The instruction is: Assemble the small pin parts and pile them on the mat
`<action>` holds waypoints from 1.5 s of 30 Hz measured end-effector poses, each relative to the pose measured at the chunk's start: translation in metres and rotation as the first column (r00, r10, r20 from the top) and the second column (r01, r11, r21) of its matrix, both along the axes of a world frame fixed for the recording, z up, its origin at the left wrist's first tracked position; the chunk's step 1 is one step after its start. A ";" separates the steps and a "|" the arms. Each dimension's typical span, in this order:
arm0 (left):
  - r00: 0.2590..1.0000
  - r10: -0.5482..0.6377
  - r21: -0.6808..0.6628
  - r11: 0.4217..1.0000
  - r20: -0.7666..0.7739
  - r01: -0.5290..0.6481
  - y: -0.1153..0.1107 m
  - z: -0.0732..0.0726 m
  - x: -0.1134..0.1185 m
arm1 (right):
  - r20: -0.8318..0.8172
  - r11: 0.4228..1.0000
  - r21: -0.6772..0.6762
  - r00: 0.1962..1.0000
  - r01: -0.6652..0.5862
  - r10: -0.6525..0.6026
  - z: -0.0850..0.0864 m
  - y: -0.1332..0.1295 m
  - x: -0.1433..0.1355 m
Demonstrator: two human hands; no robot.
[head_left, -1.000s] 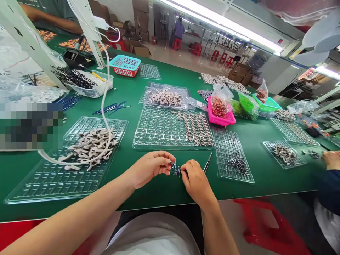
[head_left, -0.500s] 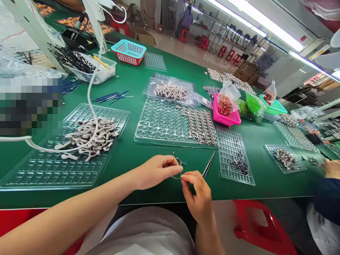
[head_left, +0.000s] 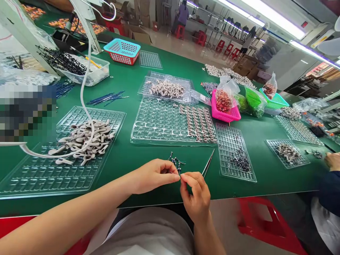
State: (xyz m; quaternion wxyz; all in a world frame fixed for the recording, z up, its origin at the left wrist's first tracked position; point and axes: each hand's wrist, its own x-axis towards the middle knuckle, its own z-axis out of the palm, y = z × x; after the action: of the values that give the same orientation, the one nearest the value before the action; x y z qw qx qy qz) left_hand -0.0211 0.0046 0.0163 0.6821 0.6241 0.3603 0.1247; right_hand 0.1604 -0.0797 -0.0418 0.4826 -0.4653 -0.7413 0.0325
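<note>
My left hand (head_left: 155,176) is closed in a pinch, its fingertips meeting those of my right hand (head_left: 196,193), which is pinched too. Something small and thin is between the fingertips, too small to make out. Just beyond them several small dark parts with thin wires (head_left: 176,162) lie on the green table. Metal tweezers (head_left: 208,163) rest to the right of my hands. Beyond is a clear tray (head_left: 159,122) with small grey-brown parts in its right columns. A narrower clear tray (head_left: 222,141) with dark small parts lies to the right.
Grey spoon-shaped pieces (head_left: 89,138) are heaped on a left tray, with a white cable (head_left: 83,88) looping over them. A pink basket (head_left: 225,115) stands at back right. Another person's hand (head_left: 332,161) is at the far right edge.
My fingertips have come closer together. More of the small wired parts show beyond them. The view has shifted slightly.
</note>
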 end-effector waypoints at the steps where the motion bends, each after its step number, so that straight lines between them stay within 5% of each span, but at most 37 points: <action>1: 1.000 0.009 0.030 1.000 -0.016 -0.009 -0.001 0.000 0.001 | 0.006 1.000 0.004 1.000 -0.003 0.003 0.000 0.000 0.000; 6: 0.997 0.050 0.097 0.994 -0.057 -0.044 -0.005 -0.001 0.003 | -0.025 1.000 -0.018 1.000 -0.005 0.005 -0.001 -0.001 0.000; 17: 1.000 0.022 -0.094 0.995 -0.010 -0.023 0.002 -0.007 0.000 | -0.130 0.995 -0.098 0.992 -0.013 0.000 0.002 -0.002 0.004; 23: 0.980 0.125 -0.466 0.884 0.151 -0.041 0.002 -0.009 0.002 | -0.153 0.990 -0.136 0.988 -0.034 0.013 0.002 -0.002 0.005; 26: 0.968 0.160 -0.546 0.837 0.193 -0.029 0.003 -0.009 0.002 | -0.187 0.985 -0.171 0.982 -0.032 -0.001 0.002 -0.003 0.005; 45: 0.932 0.155 -0.532 0.845 0.327 0.046 -0.003 -0.016 0.004 | -0.362 0.942 -0.311 0.932 -0.128 0.007 0.006 -0.005 0.010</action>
State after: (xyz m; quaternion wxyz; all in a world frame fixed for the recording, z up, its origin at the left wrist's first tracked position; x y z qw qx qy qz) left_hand -0.0175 0.0017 0.0008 0.8778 0.3671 0.2684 0.1510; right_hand 0.1708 -0.0845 -0.0359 0.5229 -0.4996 -0.6413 0.2562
